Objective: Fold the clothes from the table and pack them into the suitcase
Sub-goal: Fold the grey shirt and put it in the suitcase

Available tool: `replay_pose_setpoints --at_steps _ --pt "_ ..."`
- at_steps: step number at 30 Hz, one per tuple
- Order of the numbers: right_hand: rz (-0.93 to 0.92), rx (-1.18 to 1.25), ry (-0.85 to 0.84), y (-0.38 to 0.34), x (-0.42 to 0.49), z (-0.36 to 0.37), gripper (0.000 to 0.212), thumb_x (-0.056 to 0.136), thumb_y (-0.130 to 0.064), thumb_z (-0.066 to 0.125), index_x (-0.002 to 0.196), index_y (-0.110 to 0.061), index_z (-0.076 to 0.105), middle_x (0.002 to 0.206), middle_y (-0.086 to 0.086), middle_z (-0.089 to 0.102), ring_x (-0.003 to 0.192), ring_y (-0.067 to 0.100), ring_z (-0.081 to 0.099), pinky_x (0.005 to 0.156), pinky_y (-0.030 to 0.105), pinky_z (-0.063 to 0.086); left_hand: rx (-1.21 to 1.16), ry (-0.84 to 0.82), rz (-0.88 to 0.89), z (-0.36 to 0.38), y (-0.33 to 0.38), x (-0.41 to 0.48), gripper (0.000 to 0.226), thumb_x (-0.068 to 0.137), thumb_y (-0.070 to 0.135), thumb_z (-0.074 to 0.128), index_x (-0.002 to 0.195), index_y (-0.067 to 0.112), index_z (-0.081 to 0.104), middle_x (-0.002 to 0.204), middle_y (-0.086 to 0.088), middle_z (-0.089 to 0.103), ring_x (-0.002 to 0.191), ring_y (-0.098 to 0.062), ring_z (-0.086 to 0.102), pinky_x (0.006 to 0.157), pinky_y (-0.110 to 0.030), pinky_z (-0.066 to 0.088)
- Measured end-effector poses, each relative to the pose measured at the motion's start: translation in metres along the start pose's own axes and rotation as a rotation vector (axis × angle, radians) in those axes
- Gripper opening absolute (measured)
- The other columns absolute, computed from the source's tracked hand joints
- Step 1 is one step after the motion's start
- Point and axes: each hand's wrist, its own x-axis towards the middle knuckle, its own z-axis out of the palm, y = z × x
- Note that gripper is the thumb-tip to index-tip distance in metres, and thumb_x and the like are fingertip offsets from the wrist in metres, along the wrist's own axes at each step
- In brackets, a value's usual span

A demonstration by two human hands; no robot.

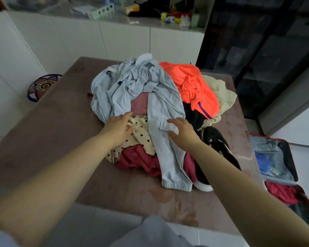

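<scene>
**Spotter:** What does the head view show you?

**Operator:** I see the pile mid-frame on the table (52,139). My left hand (118,125) lies straight-fingered on the dotted cloth (141,134), with its tips at the edge of the blue garment (161,107). My right hand (183,131) is spread wide over that garment's long cuffed limb. I cannot tell if that limb is a sleeve or a leg.

**Spotter:** Is either hand gripping?

**Operator:** No, both are loose and hold nothing. I cannot tell whether the right palm touches the cloth.

**Spotter:** Where is the suitcase?

**Operator:** The suitcase (292,157) lies open at the lower right of the frame, beside the table. There is red cloth in its near half.

**Spotter:** So which step is this?

**Operator:** I judge that I am choosing the first piece. The blue garment lies on top, draped over the dotted cloth and the red cloth (137,159), so it should lift away cleanly. I would pinch it with both hands up in its bunched body at upper centre, not by the limb. Then I would raise it straight up and spread it on the bare table at the left of the frame.

**Spotter:** What could go wrong?

**Operator:** The cuff at lower centre lies against a black item (216,141), which looks like a shoe. A sideways tug could drag that item or pull the dotted cloth along. The orange top (191,84), at upper right, touches the blue garment's edge, so I would lift slowly.
</scene>
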Motion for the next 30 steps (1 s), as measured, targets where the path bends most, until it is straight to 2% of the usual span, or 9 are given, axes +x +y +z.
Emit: replay_pose_setpoints --at_steps 6,9,11,15,17,19,23,27,30 --pt "0.303 0.007 0.083 0.01 0.07 0.001 0.076 0.089 -0.032 0.061 0.146 -0.007 0.017 0.145 0.016 0.033 0.131 0.037 0.033 0.103 0.045 0.031 -0.075 -0.004 -0.157 -0.006 -0.024 0.051 0.057 0.095 0.025 0.051 0.143 0.005 0.027 0.141 -0.016 0.043 0.123 -0.036 0.045 0.102 -0.04 0.033" --pt "0.349 -0.122 0.109 0.021 0.081 0.008 0.033 0.09 -0.03 0.056 0.114 -0.009 0.047 0.108 0.013 0.056 0.109 0.036 0.051 0.088 0.042 0.038 -0.069 -0.041 -0.227 0.002 -0.035 0.067 0.06 0.095 0.027 0.051 0.144 0.006 0.025 0.144 -0.018 0.038 0.125 -0.037 0.042 0.104 -0.042 0.032" --pt "0.276 -0.049 0.173 0.023 0.08 0.009 0.017 0.091 -0.024 0.051 0.082 -0.011 0.047 0.078 0.006 0.053 0.085 0.033 0.056 0.07 0.036 0.037 -0.07 -0.044 -0.241 0.008 -0.041 0.075 0.064 0.093 0.028 0.053 0.145 0.006 0.023 0.145 -0.02 0.033 0.126 -0.037 0.04 0.103 -0.041 0.032" --pt "0.262 0.568 0.364 0.005 0.063 -0.024 0.024 0.091 -0.028 0.05 0.07 -0.017 0.046 0.073 0.001 0.051 0.072 0.016 0.048 0.065 0.034 0.038 -0.233 0.019 -0.346 0.011 -0.06 0.094 0.084 0.086 0.023 0.066 0.148 0.006 0.011 0.15 -0.022 0.02 0.137 -0.035 0.025 0.11 -0.044 0.027" --pt "0.303 1.168 0.467 -0.002 0.049 -0.056 0.024 0.085 -0.034 0.054 0.09 -0.013 0.063 0.096 0.006 0.067 0.091 0.02 0.062 0.085 0.037 0.051 -0.359 0.062 -0.393 0.009 -0.068 0.103 0.088 0.08 0.019 0.072 0.146 0.005 0.015 0.145 -0.024 0.029 0.132 -0.038 0.033 0.105 -0.048 0.033" --pt "0.303 1.497 0.621 -0.003 0.028 -0.089 0.034 0.084 -0.035 0.058 0.103 -0.009 0.067 0.103 0.008 0.07 0.097 0.024 0.067 0.086 0.036 0.054 -0.344 0.073 -0.398 0.007 -0.071 0.107 0.078 0.082 0.019 0.07 0.144 0.008 0.024 0.137 -0.021 0.043 0.123 -0.037 0.045 0.098 -0.046 0.04" --pt "0.454 1.166 1.07 0.008 -0.016 -0.129 0.03 0.092 -0.031 0.049 0.063 -0.024 0.046 0.046 -0.014 0.047 0.043 0.003 0.045 0.055 0.021 0.04 -0.267 0.117 -0.258 -0.004 -0.06 0.104 0.044 0.091 0.019 0.056 0.133 0.009 0.046 0.125 -0.017 0.057 0.11 -0.035 0.055 0.089 -0.04 0.044" --pt "0.429 0.776 1.407 0.046 -0.051 -0.125 0.038 0.079 -0.026 0.045 0.042 -0.027 0.034 0.041 -0.013 0.026 0.047 0.005 0.021 0.051 0.027 0.019 -0.367 0.135 0.104 -0.016 -0.017 0.077 0.044 0.093 0.005 0.05 0.137 0.007 0.045 0.131 -0.016 0.051 0.12 -0.031 0.048 0.098 -0.027 0.034" --pt "0.566 0.513 1.363 0.062 -0.066 -0.105 0.027 0.077 -0.027 0.04 0.053 -0.022 0.031 0.046 -0.008 0.036 0.047 0.006 0.028 0.053 0.026 0.02 -0.393 -0.104 0.413 -0.017 0.023 0.04 0.046 0.095 0.005 0.048 0.14 0.011 0.041 0.135 -0.007 0.045 0.126 -0.021 0.039 0.094 -0.012 0.022"
